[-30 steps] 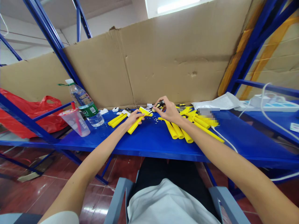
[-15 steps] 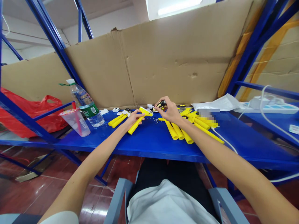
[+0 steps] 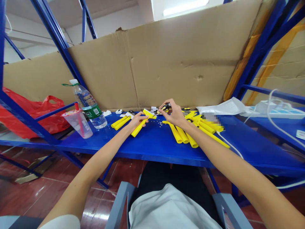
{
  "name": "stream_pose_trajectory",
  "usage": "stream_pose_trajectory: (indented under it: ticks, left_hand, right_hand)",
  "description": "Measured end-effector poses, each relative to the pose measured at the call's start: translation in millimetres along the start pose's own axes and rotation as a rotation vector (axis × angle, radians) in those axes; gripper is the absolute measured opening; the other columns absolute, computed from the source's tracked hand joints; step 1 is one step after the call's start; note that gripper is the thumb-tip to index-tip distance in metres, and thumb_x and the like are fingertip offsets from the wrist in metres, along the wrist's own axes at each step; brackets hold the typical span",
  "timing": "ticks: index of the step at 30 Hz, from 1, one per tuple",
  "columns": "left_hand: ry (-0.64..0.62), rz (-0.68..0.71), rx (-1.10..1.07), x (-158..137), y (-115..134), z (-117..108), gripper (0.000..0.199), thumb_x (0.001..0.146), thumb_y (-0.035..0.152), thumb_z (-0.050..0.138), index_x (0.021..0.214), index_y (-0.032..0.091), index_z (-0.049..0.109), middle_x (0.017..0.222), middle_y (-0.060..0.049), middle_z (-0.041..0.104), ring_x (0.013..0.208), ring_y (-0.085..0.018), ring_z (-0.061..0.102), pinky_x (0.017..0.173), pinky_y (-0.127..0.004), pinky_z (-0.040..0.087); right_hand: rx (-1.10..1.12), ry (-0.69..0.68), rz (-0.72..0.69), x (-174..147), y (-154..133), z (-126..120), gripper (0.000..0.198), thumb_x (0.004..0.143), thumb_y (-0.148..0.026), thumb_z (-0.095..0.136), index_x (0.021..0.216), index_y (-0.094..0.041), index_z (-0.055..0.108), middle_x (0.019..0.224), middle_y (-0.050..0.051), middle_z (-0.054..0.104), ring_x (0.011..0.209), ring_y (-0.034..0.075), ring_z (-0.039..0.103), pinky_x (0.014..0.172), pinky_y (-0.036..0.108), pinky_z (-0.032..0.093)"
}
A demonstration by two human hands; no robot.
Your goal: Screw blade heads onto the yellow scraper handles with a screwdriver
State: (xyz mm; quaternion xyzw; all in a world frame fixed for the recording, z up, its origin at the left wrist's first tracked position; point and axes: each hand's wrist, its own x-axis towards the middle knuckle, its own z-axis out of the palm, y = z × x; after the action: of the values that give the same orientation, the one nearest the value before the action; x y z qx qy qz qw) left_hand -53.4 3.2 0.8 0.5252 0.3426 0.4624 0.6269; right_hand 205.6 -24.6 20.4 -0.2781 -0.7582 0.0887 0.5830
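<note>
My left hand (image 3: 137,121) is closed round a yellow scraper (image 3: 139,128), a tubular handle with a wide T-shaped head bearing a pale strip. My right hand (image 3: 173,113) grips a black-and-yellow screwdriver (image 3: 166,108), its shaft pointing left at the scraper's head. I cannot tell whether the tip touches it. Tiny silvery bits, likely screws (image 3: 160,122), lie on the blue table between my hands. Several yellow scraper handles (image 3: 183,135) are fanned out under and right of my right wrist. More yellow handles (image 3: 120,122) lie left of my left hand.
A water bottle (image 3: 91,109) and a plastic cup with a red straw (image 3: 79,124) stand left on the blue table (image 3: 143,149). Behind rises a cardboard wall (image 3: 166,63). A white plastic bag (image 3: 221,106), a white cable (image 3: 230,144) and a power strip (image 3: 281,111) lie right.
Both hands keep their grips and stay almost in place. The scraper's head looks slightly turned; otherwise the whole view has shifted a little.
</note>
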Motion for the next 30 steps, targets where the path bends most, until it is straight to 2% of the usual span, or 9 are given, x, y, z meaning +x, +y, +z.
stream_pose_trajectory:
  ticks: [13, 16, 20, 23, 25, 28, 30]
  left_hand:
    - [-0.014, 0.007, -0.02, 3, -2, -5, 0.054, 0.069, 0.021, 0.097, 0.095, 0.022, 0.05, 0.096, -0.007, 0.074, 0.065, -0.013, 0.066, 0.044, -0.017, 0.036]
    - [0.0, 0.015, -0.014, 2, -2, -5, 0.053, 0.069, 0.021, 0.097, 0.094, 0.022, 0.05, 0.094, -0.006, 0.073, 0.065, -0.013, 0.066, 0.045, -0.017, 0.036]
    - [0.007, 0.008, -0.004, 0, -3, -4, 0.054, 0.068, 0.02, 0.097, 0.094, 0.022, 0.05, 0.091, -0.004, 0.072, 0.064, -0.014, 0.066, 0.045, -0.018, 0.038]
    - [-0.008, -0.004, 0.009, 0, -5, -4, 0.054, 0.068, 0.02, 0.097, 0.094, 0.022, 0.05, 0.091, -0.004, 0.071, 0.064, -0.014, 0.066, 0.044, -0.018, 0.038]
    - [-0.01, -0.008, 0.01, 0, -6, -4, 0.055, 0.067, 0.02, 0.097, 0.094, 0.023, 0.049, 0.092, -0.004, 0.072, 0.063, -0.014, 0.066, 0.043, -0.018, 0.037]
    - [-0.011, -0.018, 0.01, 1, -6, -4, 0.057, 0.067, 0.02, 0.098, 0.093, 0.023, 0.047, 0.092, -0.004, 0.072, 0.063, -0.013, 0.066, 0.043, -0.016, 0.035]
    - [-0.014, -0.024, 0.011, 1, -6, -5, 0.057, 0.066, 0.021, 0.098, 0.092, 0.023, 0.047, 0.091, -0.004, 0.071, 0.063, -0.013, 0.066, 0.043, -0.016, 0.034]
  right_hand:
    - [0.071, -0.012, 0.054, 1, -6, 0, 0.054, 0.094, -0.071, 0.075, 0.116, -0.027, 0.054, 0.106, 0.011, 0.081, 0.087, 0.028, 0.078, 0.064, 0.038, 0.06]
    - [0.012, -0.003, 0.042, 4, -6, -3, 0.052, 0.096, -0.073, 0.073, 0.113, -0.027, 0.057, 0.107, 0.01, 0.08, 0.086, 0.026, 0.075, 0.068, 0.038, 0.06]
    - [-0.103, 0.023, 0.08, 6, 0, -7, 0.05, 0.096, -0.076, 0.071, 0.094, -0.027, 0.059, 0.078, 0.004, 0.073, 0.068, 0.024, 0.071, 0.063, 0.037, 0.056]
    - [-0.022, -0.029, 0.172, 6, 4, -8, 0.048, 0.096, -0.074, 0.072, 0.095, -0.028, 0.058, 0.065, -0.001, 0.066, 0.055, 0.023, 0.069, 0.056, 0.036, 0.054]
    - [0.039, -0.058, 0.181, 5, 6, -7, 0.045, 0.097, -0.071, 0.071, 0.102, -0.028, 0.058, 0.075, 0.0, 0.072, 0.056, 0.023, 0.071, 0.057, 0.036, 0.057]
    - [0.081, -0.08, 0.133, 5, 4, -6, 0.04, 0.099, -0.063, 0.069, 0.112, -0.027, 0.057, 0.102, 0.006, 0.078, 0.065, 0.021, 0.073, 0.062, 0.036, 0.06]
    - [0.06, -0.098, 0.086, 6, 1, -7, 0.036, 0.099, -0.057, 0.068, 0.115, -0.027, 0.056, 0.107, 0.007, 0.079, 0.073, 0.021, 0.075, 0.067, 0.036, 0.061]
